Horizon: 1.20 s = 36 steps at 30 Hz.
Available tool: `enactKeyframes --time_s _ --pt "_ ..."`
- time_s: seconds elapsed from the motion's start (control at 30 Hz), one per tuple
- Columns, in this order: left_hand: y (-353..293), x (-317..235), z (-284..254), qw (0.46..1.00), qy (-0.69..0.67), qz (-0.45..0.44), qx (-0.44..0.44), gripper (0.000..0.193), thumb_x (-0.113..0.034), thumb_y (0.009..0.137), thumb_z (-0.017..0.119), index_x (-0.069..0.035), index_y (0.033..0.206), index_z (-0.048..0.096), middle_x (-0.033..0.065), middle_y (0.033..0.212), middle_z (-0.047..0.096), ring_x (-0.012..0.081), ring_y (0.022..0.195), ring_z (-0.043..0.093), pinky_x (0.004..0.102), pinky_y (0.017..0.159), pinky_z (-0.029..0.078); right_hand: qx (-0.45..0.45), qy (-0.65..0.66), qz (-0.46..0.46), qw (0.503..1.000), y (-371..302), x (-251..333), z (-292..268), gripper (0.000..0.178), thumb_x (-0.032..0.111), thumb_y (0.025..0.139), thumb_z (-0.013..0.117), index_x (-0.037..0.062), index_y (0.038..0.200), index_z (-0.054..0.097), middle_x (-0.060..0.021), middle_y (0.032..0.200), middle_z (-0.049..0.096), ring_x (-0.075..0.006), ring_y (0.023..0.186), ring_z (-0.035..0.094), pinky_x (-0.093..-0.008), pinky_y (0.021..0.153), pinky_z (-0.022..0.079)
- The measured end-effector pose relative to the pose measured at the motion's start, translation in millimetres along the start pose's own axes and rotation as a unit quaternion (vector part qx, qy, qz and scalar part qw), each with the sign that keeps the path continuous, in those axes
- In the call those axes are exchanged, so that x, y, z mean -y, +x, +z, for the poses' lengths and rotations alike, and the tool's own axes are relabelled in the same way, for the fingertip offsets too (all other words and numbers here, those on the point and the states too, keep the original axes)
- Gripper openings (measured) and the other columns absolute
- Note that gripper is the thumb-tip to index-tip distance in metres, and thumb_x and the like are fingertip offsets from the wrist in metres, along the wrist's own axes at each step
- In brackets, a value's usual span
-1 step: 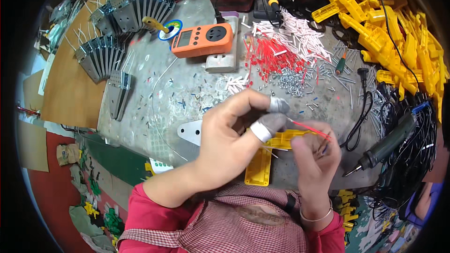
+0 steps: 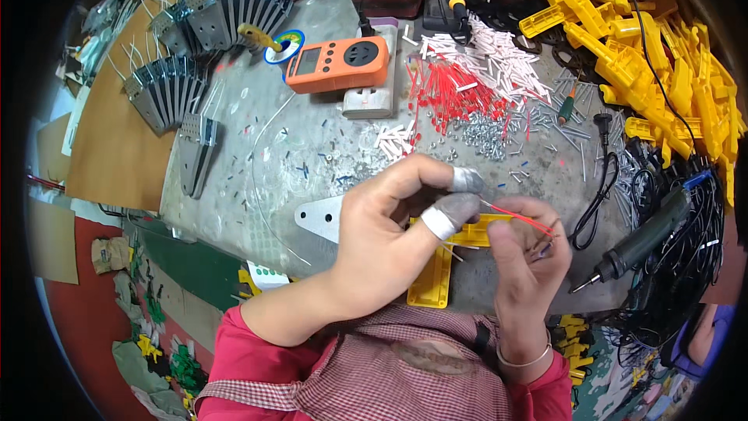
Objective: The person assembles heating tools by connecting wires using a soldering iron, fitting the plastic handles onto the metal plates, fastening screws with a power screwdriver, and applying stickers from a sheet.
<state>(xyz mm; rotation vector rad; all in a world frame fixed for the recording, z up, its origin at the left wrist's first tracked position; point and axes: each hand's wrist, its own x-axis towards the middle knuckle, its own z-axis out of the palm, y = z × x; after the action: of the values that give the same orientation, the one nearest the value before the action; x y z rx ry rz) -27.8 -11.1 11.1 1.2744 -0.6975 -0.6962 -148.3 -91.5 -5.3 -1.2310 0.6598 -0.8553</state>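
Observation:
My left hand (image 2: 389,226) wears grey finger covers bound with white tape on thumb and forefinger. Those two fingertips are pinched together on one end of a thin red wire (image 2: 516,214). At its other end, my right hand (image 2: 534,265) is closed, thumb against curled fingers, with the red strands reaching into it. Beneath both hands lies a yellow plastic housing (image 2: 428,284), partly covered by them. A pale wire end sticks out over the housing. Left of my left hand, a flat grey metal plate (image 2: 312,218) with holes rests on the table.
An orange meter (image 2: 335,66) sits on a white power strip (image 2: 368,104). Beyond my hands are piles of red leads (image 2: 452,93), white sleeves (image 2: 499,51) and screws (image 2: 491,136). Yellow housings (image 2: 662,70) heap at right, near a dark electric screwdriver (image 2: 639,245). Grey metal assemblies (image 2: 199,152) stand left.
Both hands have shifted very slightly to the right, still on the red wire. Two red strands show apart more clearly near my right hand.

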Motion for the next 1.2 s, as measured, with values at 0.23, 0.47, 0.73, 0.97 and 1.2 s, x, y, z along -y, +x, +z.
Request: enactKeyframes --time_s 0.23,0.47,0.73,0.97,1.2 --pt "-2 10 -15 0.987 0.134 0.064 0.065 0.011 -0.002 0.085 0.067 0.002 0.095 0.063 0.0044 0.090 0.065 0.0077 0.081 0.061 0.0246 0.070 0.050 0.038 -0.022 -0.050 0.998 -1 -6 -1 0.013 -0.005 0.085 0.064 -0.0049 0.098 0.061 -0.0001 0.083 0.062 0.0009 0.070 0.050 -0.0123 0.059 0.038" --pt "-4 11 -23 0.924 0.297 0.227 0.078 0.023 0.002 0.074 0.070 -0.001 0.096 0.063 0.0129 0.089 0.064 0.0296 0.080 0.065 0.0328 0.070 0.052 0.064 -0.052 -0.021 0.996 -6 -8 -8 0.011 -0.007 0.082 0.065 -0.0038 0.092 0.061 -0.0003 0.082 0.061 0.0005 0.065 0.049 -0.0147 0.055 0.037" --pt "-18 14 -22 0.956 0.194 0.175 0.134 0.024 0.007 0.077 0.064 -0.002 0.096 0.053 0.0113 0.086 0.057 0.0281 0.078 0.062 0.0325 0.075 0.051 0.063 -0.051 0.031 0.996 -13 -7 -13 0.014 -0.003 0.078 0.068 0.0007 0.085 0.057 -0.0006 0.076 0.058 -0.0027 0.062 0.049 -0.0163 0.055 0.037" --pt "-22 4 -50 0.989 0.059 -0.005 0.136 0.036 0.006 0.082 0.062 -0.004 0.111 0.043 0.0060 0.097 0.055 0.0157 0.092 0.056 0.0295 0.084 0.047 0.082 -0.131 0.028 0.988 -10 5 -16 0.013 -0.002 0.080 0.067 -0.0004 0.086 0.055 0.0015 0.072 0.056 -0.0024 0.060 0.049 -0.0164 0.055 0.036" --pt "-19 5 -53 0.959 0.193 0.101 0.183 0.056 0.006 0.076 0.068 0.001 0.128 0.048 0.0097 0.095 0.065 0.0147 0.083 0.064 0.0281 0.077 0.050 0.197 -0.342 -0.076 0.916 -7 20 -2 0.006 -0.001 0.077 0.069 -0.0002 0.080 0.064 -0.0024 0.070 0.060 -0.0048 0.055 0.053 -0.0189 0.050 0.037"
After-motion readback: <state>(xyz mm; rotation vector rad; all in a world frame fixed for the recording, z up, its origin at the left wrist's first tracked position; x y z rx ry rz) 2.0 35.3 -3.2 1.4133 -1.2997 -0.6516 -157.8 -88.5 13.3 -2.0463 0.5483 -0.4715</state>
